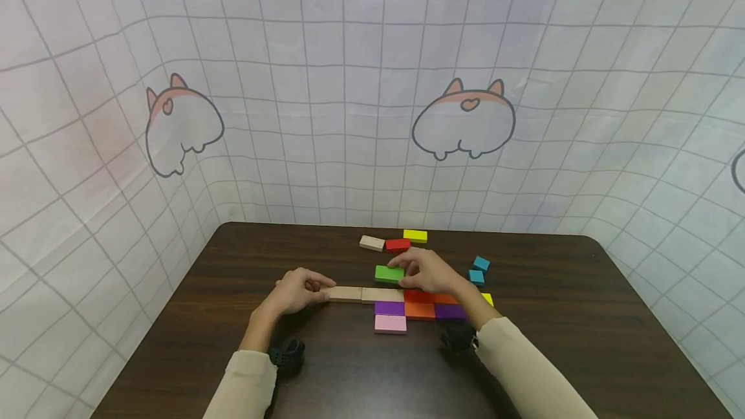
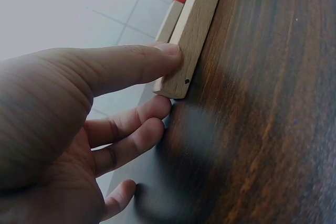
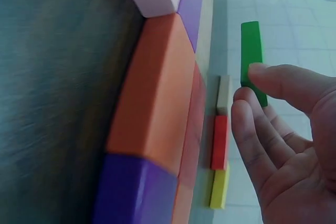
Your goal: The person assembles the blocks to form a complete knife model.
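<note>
White gridded cloth (image 1: 361,83) across the top and down both sides, close behind the far edge of the dark table (image 1: 553,290). Dark wood showing in the lower middle and out toward the left and right edges. From the lower right, right hand (image 1: 427,270), pinching the green block (image 1: 387,273) at centre, just beyond the laid-out blocks. From the lower left, left hand (image 1: 295,291), thumb and forefinger narrow about the left end of a pale wooden block (image 1: 345,294). Running rightward from there, one row: second pale block (image 1: 382,295), red block (image 1: 419,296), orange block (image 1: 447,299); then, partly hidden behind the right wrist, yellow block (image 1: 488,300). Directly below, purple and orange pieces, with a pink block (image 1: 390,324) lowest. Toward the far edge, loose wooden, red and yellow pieces; right of centre, two small blue blocks (image 1: 476,277).
</note>
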Tool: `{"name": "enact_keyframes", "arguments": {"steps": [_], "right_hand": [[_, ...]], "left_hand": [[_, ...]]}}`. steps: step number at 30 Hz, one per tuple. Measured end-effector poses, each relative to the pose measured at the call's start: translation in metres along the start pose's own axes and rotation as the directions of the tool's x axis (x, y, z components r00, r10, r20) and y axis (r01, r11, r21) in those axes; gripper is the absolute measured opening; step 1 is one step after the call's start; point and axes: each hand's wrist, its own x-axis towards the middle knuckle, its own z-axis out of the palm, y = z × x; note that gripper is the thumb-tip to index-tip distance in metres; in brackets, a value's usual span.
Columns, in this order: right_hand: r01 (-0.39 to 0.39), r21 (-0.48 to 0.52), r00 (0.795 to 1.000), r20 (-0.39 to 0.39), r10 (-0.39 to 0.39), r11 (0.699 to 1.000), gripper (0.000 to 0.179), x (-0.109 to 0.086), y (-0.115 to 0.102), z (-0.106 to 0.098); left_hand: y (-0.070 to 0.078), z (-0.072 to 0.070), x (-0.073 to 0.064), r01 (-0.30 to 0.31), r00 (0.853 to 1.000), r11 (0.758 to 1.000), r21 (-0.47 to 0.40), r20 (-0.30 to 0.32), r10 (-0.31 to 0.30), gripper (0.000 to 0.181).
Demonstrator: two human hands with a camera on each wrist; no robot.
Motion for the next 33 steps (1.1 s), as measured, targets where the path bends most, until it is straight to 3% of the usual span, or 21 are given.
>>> {"name": "enact_keyframes", "arguments": {"steps": [16, 25, 33], "right_hand": [[0.105, -0.031, 0.994, -0.002, -0.105, 0.994, 0.034, -0.071, 0.006, -0.002], [0.069, -0.009, 0.997, 0.036, -0.069, 0.998, 0.032, -0.097, 0.008, -0.004], [0.036, 0.002, 0.997, 0.062, -0.036, 0.999, 0.031, -0.107, 0.012, -0.002]], "left_hand": [[0.0, 0.0, -0.001, -0.003, 1.0, 1.0, 0.003, -0.006, 0.003, 0.02], [0.001, 0.0, -0.001, 0.002, 1.0, 1.0, 0.012, -0.008, -0.002, 0.02], [0.001, 0.0, -0.001, -0.013, 1.0, 1.0, 0.008, -0.005, 0.013, 0.02]]}}
